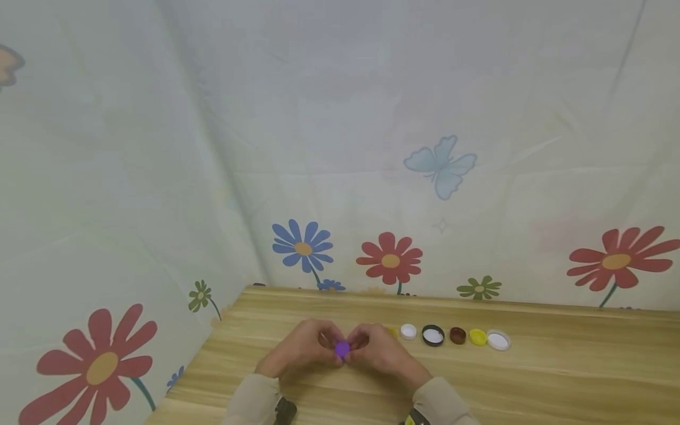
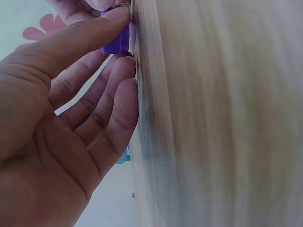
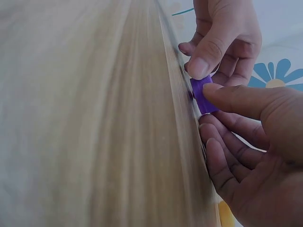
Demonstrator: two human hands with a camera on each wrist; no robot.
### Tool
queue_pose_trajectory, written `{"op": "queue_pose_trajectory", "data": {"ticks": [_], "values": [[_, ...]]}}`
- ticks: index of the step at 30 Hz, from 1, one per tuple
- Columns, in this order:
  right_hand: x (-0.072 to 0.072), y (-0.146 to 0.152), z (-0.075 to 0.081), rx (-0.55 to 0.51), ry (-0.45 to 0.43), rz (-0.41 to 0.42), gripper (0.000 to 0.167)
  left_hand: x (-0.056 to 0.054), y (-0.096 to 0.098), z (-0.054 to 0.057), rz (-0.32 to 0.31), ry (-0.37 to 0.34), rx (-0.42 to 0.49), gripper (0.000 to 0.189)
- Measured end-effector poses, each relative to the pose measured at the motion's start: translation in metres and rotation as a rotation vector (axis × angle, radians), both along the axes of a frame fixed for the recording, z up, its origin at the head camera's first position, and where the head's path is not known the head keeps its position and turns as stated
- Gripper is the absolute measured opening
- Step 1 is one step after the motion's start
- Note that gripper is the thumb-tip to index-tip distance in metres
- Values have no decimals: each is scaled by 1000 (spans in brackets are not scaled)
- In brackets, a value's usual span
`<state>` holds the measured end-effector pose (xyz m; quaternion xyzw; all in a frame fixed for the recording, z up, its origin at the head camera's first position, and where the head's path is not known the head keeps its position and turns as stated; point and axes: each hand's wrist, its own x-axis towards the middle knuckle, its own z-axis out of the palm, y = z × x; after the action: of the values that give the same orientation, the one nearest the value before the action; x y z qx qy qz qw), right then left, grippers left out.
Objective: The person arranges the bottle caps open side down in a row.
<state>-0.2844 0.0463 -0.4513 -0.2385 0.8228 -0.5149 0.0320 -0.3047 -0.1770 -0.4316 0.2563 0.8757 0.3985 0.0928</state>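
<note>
Purple plastic cap (image 1: 342,350), low over the wood-grain table (image 1: 584,360); contact with the wood cannot be told. Left hand (image 1: 306,345), at the cap's left, pinches it between thumb and fingers; right hand (image 1: 378,349), at its right, likewise. Spare fingers loosely bent. Right of the cap, farther off: white cap (image 1: 408,332), black-rimmed cap (image 1: 433,336), brown cap (image 1: 457,336). Judgement: light, equal pressure from both thumbs should stop skewing; bracing spare fingertips against the tabletop would probably steady the grip.
</note>
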Motion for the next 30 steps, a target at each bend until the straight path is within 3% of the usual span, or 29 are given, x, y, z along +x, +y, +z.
{"op": "queue_pose_trajectory", "data": {"ticks": [30], "values": [[1,-9,0,69,1,-72,19,2,-2,3,-6,2,-30,29]]}}
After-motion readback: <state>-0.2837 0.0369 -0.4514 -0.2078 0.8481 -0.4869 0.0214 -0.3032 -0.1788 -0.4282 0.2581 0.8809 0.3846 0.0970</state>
